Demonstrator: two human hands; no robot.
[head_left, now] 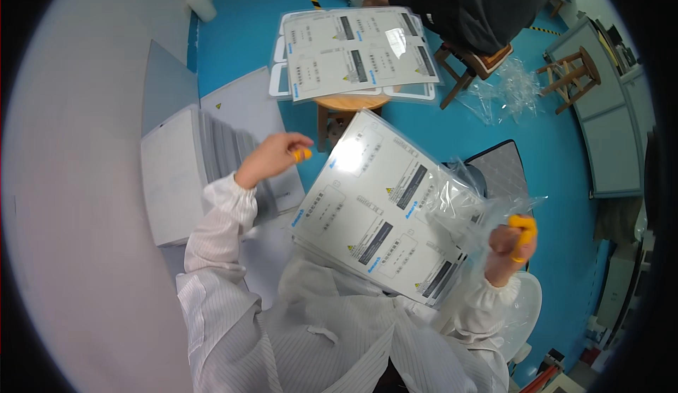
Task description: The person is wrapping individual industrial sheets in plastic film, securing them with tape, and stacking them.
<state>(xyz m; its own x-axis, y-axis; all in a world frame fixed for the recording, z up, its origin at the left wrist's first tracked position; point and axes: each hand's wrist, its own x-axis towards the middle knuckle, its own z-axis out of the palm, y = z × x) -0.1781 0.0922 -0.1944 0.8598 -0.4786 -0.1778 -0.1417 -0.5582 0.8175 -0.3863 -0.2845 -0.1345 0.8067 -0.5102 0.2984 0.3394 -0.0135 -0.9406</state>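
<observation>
A stack of printed label sheets (339,202) lies tilted across my lap, its top sheet bearing boxes, dark panels and small yellow triangles. My left hand (272,158) hovers beyond the stack's upper left edge, fingers reaching out with nothing seen in them; one fingertip wears an orange finger cot. At the right, my right hand (507,248), with orange finger cots, is closed on crumpled clear plastic film (452,199). That film trails over the right part of the top sheet, touching it.
Similar sheets (325,47) overhang a wooden stool (346,102) ahead. White stacked sheets (173,177) stand at the left by the wall. A seated person (487,12) is at the far right. Discarded clear film (505,93) and another wooden stool (573,75) are on the blue floor.
</observation>
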